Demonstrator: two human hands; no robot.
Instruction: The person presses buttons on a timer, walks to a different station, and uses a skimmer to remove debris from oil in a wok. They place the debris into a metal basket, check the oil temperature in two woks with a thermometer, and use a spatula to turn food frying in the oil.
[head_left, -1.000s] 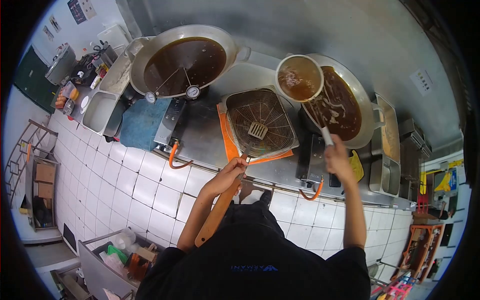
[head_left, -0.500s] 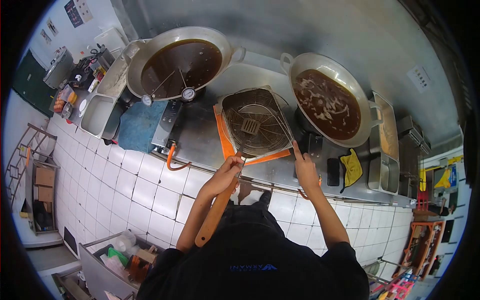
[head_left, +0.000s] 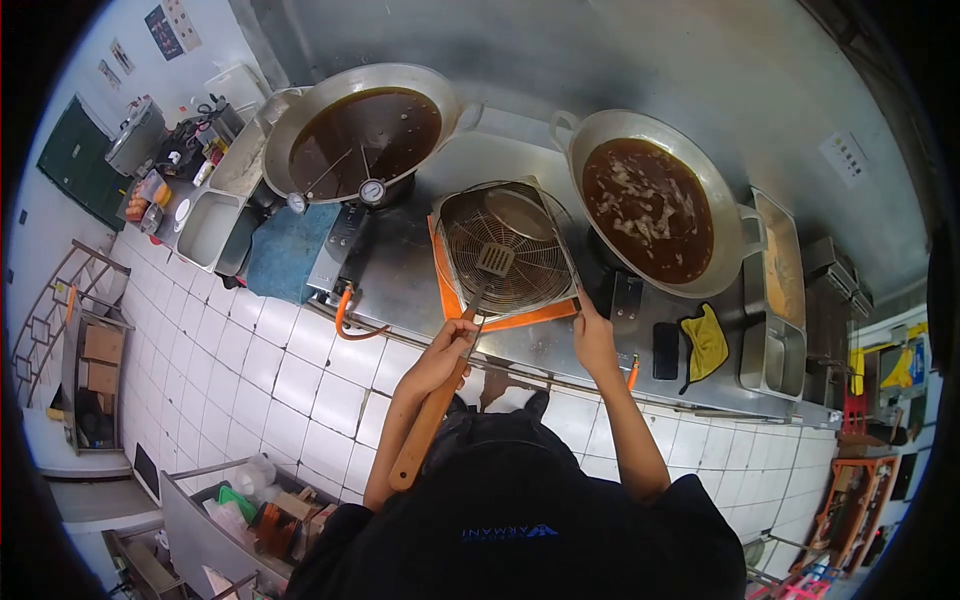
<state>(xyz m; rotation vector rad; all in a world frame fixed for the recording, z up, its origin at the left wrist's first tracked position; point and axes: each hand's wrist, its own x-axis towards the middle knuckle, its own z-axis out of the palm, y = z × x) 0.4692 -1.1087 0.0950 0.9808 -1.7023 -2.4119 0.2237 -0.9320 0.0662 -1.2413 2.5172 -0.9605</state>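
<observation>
Gripping the wooden handle of one slotted spatula point(head_left: 470, 300), our left hand point(head_left: 442, 352) rests its blade inside the single wire basket point(head_left: 505, 250), which sits on an orange cloth point(head_left: 452, 290) between two woks. Our right hand point(head_left: 594, 335) touches the basket's near right edge, fingers loose. Both woks hold dark brown liquid: the left wok point(head_left: 362, 125) with two thermometers, the right wok point(head_left: 650, 200) with pale scraps

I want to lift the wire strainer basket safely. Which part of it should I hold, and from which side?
Grip the wire strainer basket by its near rim, coming from the person's side of the counter; the right hand already rests by that edge. Both woks of dark liquid, left wok and right wok, flank it, so sideways reaches look riskier.
</observation>
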